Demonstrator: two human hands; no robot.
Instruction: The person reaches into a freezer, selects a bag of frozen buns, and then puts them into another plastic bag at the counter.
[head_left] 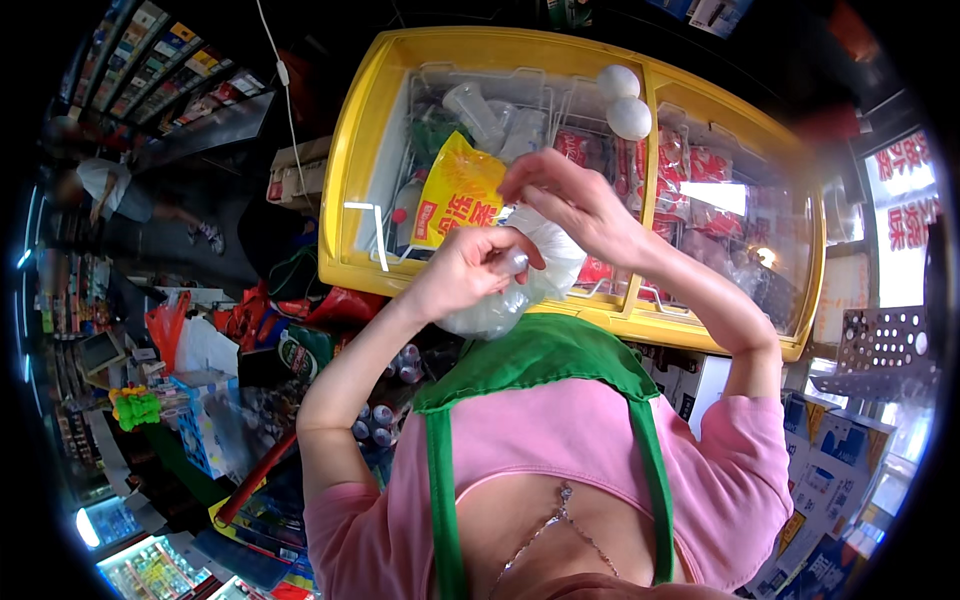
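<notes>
My left hand (478, 268) is closed, with a small rounded translucent piece (515, 262) pinched between thumb and fingers; it looks like plastic, but its kind is unclear. Just above and to the right, my right hand (580, 205) has its fingers bent in toward the thumb. Whatever its fingertips hold, if anything, is hidden. Below and behind both hands sits a bulging whitish plastic bag (492, 316), its contents not visible. A yellow plastic bag (455, 180) with red print lies beyond my left hand, on or under the glass; I cannot tell which.
A yellow-framed chest freezer (350, 150) with a glass top spans the front, with red and white packages (710, 165) inside. Two white balls (628, 118) rest by its middle bar. Cartons (830, 465) stand right; another person (105, 185) is far left.
</notes>
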